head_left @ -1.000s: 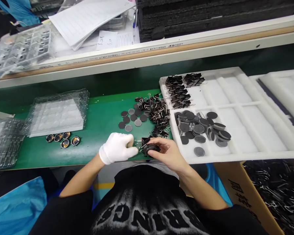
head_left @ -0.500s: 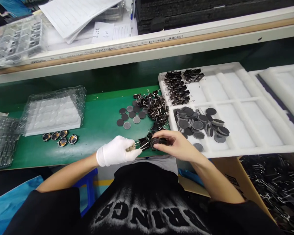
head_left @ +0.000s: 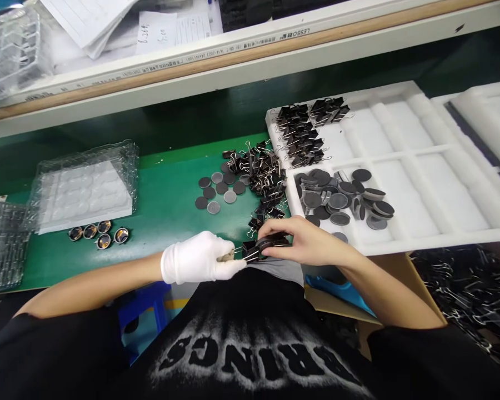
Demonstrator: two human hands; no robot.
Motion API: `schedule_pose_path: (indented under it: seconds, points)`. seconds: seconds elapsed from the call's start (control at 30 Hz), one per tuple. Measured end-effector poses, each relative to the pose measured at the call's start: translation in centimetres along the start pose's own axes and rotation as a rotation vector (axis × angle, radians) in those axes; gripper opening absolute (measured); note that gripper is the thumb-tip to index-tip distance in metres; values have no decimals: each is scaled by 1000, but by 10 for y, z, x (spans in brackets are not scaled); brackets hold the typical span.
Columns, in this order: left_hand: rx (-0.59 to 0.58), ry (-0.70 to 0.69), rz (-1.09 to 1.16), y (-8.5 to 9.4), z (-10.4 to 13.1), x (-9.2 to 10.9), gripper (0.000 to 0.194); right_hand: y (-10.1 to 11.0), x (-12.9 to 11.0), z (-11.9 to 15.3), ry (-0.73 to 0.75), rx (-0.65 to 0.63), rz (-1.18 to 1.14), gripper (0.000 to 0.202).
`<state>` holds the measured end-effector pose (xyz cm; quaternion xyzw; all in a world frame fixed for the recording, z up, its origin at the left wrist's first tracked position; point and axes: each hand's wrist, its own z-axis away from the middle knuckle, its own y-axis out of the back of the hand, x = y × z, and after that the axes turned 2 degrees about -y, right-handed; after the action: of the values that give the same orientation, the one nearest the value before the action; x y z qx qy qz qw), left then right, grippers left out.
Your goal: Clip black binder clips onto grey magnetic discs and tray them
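Observation:
My left hand, in a white glove, pinches the wire handles of a black binder clip at the table's front edge. My bare right hand is closed around dark round discs, tilted nearly edge-on, against the clip's jaw side. How many discs it holds is hidden by the fingers. A heap of binder clips lies just beyond my hands on the green table. Left of that heap several loose grey and black discs are scattered.
On the right, a white foam tray holds a pile of discs and rows of clips. Clear plastic trays and several small round parts are at left. A shelf edge crosses behind; a box of clips stands lower right.
The discs in my right hand have turned from showing a round face to nearly edge-on, beside the clip. Both hands keep their grip. The whole view has shifted slightly.

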<state>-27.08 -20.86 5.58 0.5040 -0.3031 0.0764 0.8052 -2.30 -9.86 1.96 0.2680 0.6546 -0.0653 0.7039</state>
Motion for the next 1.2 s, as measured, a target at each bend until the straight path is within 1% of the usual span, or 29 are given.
schedule_pose_path:
  seconds: [0.2, 0.3, 0.4, 0.47, 0.53, 0.57, 0.6, 0.67, 0.7, 0.77, 0.83, 0.87, 0.93, 1.03, 1.07, 1.1, 1.13, 1.2]
  points:
    - [48, -82, -118, -1, 0, -1, 50, -1, -2, 2, 10, 35, -8, 18]
    - [39, -108, -141, -1, -1, 1, 51, -3, -6, 5, -4, 35, 22, 16]
    - [32, -105, -190, 2, -3, 4, 53, -4, -8, 7, -18, 73, 23, 19]
    - [65, -84, -258, 6, -4, 5, 55, -5, -4, 9, 25, 129, 50, 19]
    - [108, -53, -275, 10, -4, 7, 52, -5, 5, 11, 142, 196, 137, 12]
    - [117, -34, -227, 11, -5, 8, 48, -5, 10, 12, 216, 233, 198, 9]
    - [109, -18, -123, 12, -5, 9, 45, -5, 14, 14, 284, 262, 263, 9]
    - [55, 14, 207, 11, -8, 13, 43, -4, 22, 18, 383, 286, 382, 12]
    - [24, 47, 385, 9, -10, 16, 44, -4, 25, 19, 397, 279, 425, 13]
    - [-15, 146, 672, 3, -14, 21, 49, -4, 27, 23, 365, 255, 460, 12]
    - [-19, 254, 819, -3, -18, 23, 54, -6, 29, 26, 278, 243, 432, 10]
    - [-25, 287, 860, -5, -19, 24, 56, -7, 31, 28, 236, 244, 407, 9]
    - [-52, 300, 894, -8, -20, 24, 58, -9, 36, 32, 194, 257, 364, 8]
    - [-88, 267, 868, -7, -20, 24, 51, -13, 49, 36, 206, 315, 374, 8]
    - [-88, 258, 852, -7, -20, 24, 48, -14, 53, 36, 227, 362, 404, 7]
    - [-84, 256, 838, -7, -21, 23, 45, -14, 55, 36, 266, 436, 441, 7]
    - [-79, 257, 826, -7, -21, 23, 43, -14, 56, 36, 318, 526, 482, 14]
    - [-62, 253, 793, -7, -24, 21, 39, -12, 53, 35, 393, 682, 551, 42]
